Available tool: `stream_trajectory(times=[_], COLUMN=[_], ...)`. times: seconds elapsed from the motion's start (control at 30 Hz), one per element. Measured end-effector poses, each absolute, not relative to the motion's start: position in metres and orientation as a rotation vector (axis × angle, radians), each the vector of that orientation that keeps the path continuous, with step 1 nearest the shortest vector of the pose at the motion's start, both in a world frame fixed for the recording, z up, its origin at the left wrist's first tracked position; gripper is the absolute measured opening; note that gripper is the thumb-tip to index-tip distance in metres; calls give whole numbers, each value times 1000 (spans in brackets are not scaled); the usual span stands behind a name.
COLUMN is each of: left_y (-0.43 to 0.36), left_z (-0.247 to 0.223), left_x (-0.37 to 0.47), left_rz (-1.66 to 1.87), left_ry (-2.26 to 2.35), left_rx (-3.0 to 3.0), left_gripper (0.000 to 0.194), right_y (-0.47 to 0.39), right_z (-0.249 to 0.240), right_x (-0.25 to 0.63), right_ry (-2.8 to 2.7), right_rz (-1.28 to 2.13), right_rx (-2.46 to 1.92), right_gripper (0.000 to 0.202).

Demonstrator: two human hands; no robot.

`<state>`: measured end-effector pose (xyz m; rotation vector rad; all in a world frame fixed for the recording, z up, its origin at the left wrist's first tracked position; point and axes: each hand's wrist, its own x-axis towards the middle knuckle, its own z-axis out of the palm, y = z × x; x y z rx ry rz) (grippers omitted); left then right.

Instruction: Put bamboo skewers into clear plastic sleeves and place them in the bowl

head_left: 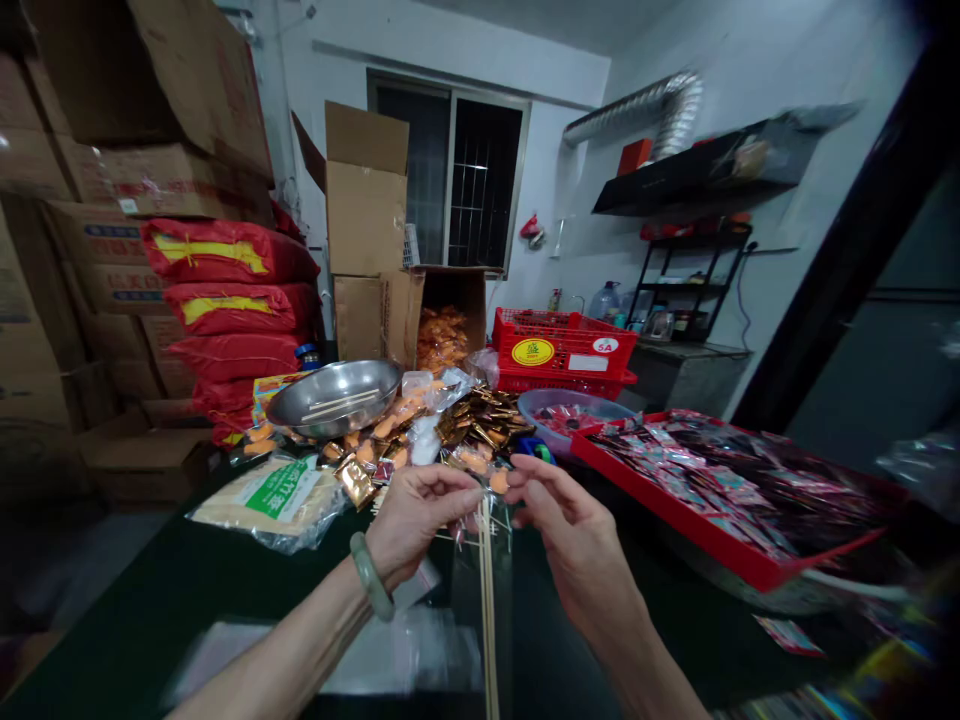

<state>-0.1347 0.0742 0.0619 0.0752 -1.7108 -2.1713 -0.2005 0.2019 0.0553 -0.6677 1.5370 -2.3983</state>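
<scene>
**Both hands pinch clear bag with skewers over dark table**

Nearest the camera: two bare forearms come up from the bottom edge. Left hand (411,520) wears a pale green bangle (372,574) at the wrist, fingers curled, thumb and fingertips pinched shut on the top edge of a clear plastic bag (480,560). Right hand (571,532) mirrors it, thumb and forefinger closed on the same top edge, other fingers loosely spread. Bag hangs between the hands, above the dark table (150,620). Thin bamboo skewers (489,610) stand upright inside the bag, running down out of the bottom of the view. Small orange packet (499,482) sits at the bag mouth, touching the right fingertips; can't tell whether it is in or out of the bag.

Under the hands: flat clear bags (405,650) lying on the table, blurred.

Left of the hands: sealed pack with green label (279,496), lying flat.

Just past the hands: heap of gold and orange sachets (450,425). Steel bowl (334,396) rests on the heap's left side, sticks lying in it.

Right: red tray (720,545) full of dark red packets, tilted toward the camera. Beside it a pale plastic basin (570,405) with packets inside.

Farther back: red crate (562,345) with yellow sticker, open carton (450,315) holding orange snacks, stacked cardboard boxes (365,210). Far left: red sacks (229,300) piled against more cartons. Rear wall: barred window (457,180), silver duct (652,105), dark shelf (690,175).
</scene>
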Motion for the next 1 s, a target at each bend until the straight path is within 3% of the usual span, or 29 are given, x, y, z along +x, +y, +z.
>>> stream_trajectory(times=[0.17,0.37,1.0], left_y=[76,75,56], left_z=[62,63,69], left_x=[-134,-130,-118], left_rz=[-2156,-2122,-1913], left_ry=[-1712,-1787,-2007], left_rx=[97,95,-232], left_gripper=[22,23,18], right_y=[198,189,183], right_z=[48,43,23], right_x=[-197,-193,-198], right_ry=[1501,1503,1168], right_rz=[-2189,-2326,-2353], right_rx=[-726,-726,-916], right_gripper=[35,20,5])
